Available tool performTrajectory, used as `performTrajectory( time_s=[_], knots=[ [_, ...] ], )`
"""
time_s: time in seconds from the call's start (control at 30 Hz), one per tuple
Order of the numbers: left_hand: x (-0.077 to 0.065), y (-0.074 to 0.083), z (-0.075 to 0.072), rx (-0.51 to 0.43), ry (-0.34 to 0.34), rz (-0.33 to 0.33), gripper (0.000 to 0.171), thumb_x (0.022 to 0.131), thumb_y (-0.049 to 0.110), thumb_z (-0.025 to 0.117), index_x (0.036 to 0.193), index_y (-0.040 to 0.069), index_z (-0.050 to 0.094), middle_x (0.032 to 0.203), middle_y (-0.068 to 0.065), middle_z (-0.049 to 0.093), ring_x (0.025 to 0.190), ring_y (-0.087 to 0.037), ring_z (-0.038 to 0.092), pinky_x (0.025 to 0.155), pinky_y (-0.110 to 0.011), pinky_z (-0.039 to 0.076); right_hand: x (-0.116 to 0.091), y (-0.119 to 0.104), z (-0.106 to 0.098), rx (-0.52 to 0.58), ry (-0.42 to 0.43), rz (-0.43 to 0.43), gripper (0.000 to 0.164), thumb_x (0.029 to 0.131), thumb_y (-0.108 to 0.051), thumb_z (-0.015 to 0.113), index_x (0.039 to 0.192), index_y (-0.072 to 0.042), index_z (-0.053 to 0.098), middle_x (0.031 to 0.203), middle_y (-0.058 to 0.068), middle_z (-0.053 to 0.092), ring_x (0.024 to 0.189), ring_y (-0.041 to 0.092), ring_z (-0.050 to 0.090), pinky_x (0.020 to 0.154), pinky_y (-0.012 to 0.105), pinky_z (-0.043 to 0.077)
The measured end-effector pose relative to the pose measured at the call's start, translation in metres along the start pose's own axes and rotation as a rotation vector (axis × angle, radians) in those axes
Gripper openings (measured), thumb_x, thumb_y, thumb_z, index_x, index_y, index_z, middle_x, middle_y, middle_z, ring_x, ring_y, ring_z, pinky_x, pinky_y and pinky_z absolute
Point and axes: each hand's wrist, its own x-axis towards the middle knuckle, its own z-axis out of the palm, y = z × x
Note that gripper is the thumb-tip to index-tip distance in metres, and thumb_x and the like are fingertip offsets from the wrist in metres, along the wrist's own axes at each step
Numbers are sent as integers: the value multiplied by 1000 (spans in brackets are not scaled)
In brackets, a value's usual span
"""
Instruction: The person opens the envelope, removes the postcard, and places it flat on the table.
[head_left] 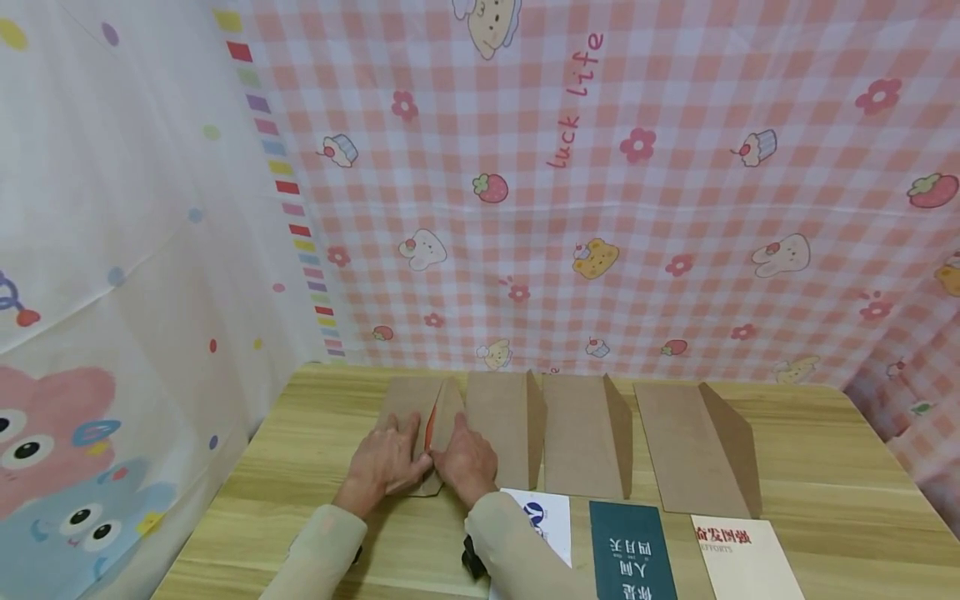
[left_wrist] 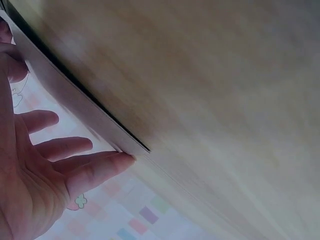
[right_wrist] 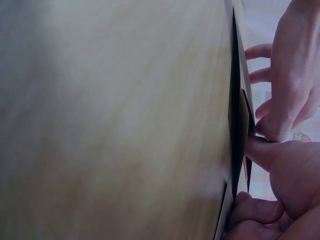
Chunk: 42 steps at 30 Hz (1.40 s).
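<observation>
A brown paper envelope (head_left: 408, 396) lies at the left of the row, its flap partly lifted and something orange-red (head_left: 431, 429) showing in the gap. My left hand (head_left: 386, 457) rests on its body with fingers spread and mostly straight; the left wrist view shows a fingertip at the envelope's edge (left_wrist: 95, 115). The right hand (head_left: 467, 460) is at the flap side, its index finger extended along the flap. In the right wrist view, the right thumb (right_wrist: 262, 150) reaches to the opening while other fingers curl by the edge, pinching the flap.
More brown envelopes (head_left: 498, 417), (head_left: 581, 433), (head_left: 693, 450) lie rightward with flaps raised. Nearer me are a white card (head_left: 551, 521) partly under the right sleeve, a dark green card (head_left: 630, 529) and a cream card (head_left: 742, 558). Patterned cloth (head_left: 540, 292) hangs behind the wooden table (head_left: 292, 467).
</observation>
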Motion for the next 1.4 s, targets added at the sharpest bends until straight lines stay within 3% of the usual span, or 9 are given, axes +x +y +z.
performTrajectory(
  time_s=[0.5,0.97,1.4],
  knots=[
    [-1,0,0,3,1,-5,66,87,43,57,139,3,52,112,-31,61,81,-39,67,73,-50,55,2,0,0,-10,-9,13,78,81,-39,81,144,-9,47,103,19,70,90,35,68,71,45,54],
    [-3,2,-2,5,8,-22,64,84,40,58,138,5,55,119,-31,61,88,-43,66,71,-51,56,1,4,-6,72,-46,-15,80,82,-37,80,147,-6,45,118,21,68,102,37,66,78,47,54],
    [-4,4,-3,49,11,-5,62,87,44,58,136,5,57,112,-28,63,80,-39,66,71,-48,55,1,8,-2,52,-21,-44,82,80,-38,81,146,-6,46,110,21,69,98,37,67,76,46,54]
  ],
)
